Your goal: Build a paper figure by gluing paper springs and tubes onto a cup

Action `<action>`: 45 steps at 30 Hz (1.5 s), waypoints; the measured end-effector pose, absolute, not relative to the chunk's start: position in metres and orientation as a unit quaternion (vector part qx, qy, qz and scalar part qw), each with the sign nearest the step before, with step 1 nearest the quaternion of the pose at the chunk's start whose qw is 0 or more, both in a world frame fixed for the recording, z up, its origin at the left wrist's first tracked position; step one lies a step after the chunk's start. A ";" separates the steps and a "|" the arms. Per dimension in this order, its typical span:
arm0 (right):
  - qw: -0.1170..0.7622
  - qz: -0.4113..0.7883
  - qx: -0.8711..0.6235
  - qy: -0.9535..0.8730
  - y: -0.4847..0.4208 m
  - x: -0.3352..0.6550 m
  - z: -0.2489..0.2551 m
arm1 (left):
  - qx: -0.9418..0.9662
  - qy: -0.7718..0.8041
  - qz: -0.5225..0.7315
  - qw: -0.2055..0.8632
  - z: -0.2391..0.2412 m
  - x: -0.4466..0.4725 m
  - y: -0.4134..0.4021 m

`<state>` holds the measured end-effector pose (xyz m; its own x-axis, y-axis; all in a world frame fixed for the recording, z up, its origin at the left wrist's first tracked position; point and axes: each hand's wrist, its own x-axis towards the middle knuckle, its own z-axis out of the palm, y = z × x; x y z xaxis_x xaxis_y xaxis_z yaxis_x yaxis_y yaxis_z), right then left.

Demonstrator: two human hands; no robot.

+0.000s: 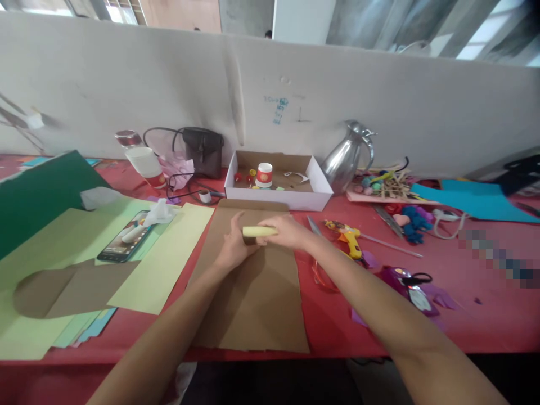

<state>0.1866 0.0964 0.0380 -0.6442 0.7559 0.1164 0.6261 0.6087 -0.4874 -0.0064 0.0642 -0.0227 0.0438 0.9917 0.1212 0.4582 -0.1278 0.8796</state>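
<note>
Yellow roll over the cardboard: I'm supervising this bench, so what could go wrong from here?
The roll is pinched by the right hand with the left hand at its end; it may unroll or get crushed. The glue gun lies close to the right of that hand, so a sideways move could knock it.

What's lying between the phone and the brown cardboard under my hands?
A pale yellow-green paper sheet lies between the phone and the brown cardboard, its edge running under the cardboard's side. This shows in the head view.
</note>
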 end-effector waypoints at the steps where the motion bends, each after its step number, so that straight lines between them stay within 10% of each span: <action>1: 0.149 0.208 -0.394 -0.883 0.096 0.186 0.038 | 0.636 0.554 0.398 0.360 -0.022 -0.010 0.065; 45: 0.225 0.261 -0.440 -0.829 0.086 0.203 0.048 | 0.617 0.527 0.436 0.390 0.002 -0.017 0.058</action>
<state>0.2034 0.0862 0.0481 -0.5104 0.8478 0.1440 0.6127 0.4760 -0.6308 -0.0174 0.0581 0.0021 0.0648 0.9897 0.1275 0.3097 -0.1414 0.9403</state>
